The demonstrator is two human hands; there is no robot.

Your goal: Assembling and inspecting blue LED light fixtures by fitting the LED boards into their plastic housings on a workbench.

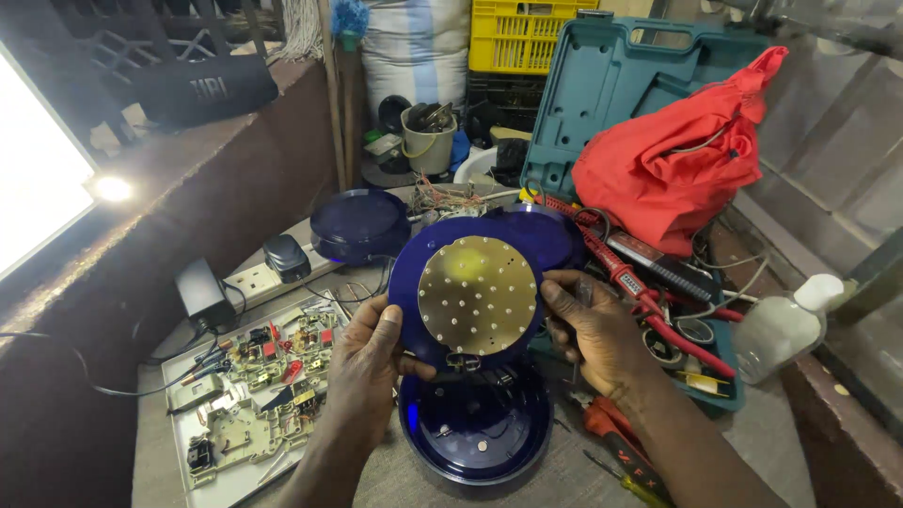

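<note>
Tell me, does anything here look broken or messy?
Yes. The blue round lamp is apart: both hands hold its blue disc with gold plate above the open blue shell. Loose circuit boards lie on a tray.

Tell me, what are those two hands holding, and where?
Both the left hand and right hand hold a round blue cover with perforated metal disc, gripping its opposite edges.

A blown-out white window (pixel 33 160) at the left and a small glaring lamp (pixel 111 189) light the otherwise dim scene, the round brass plate (pixel 477 294) gleams, edges bow slightly, and focus stays sharp.
</note>
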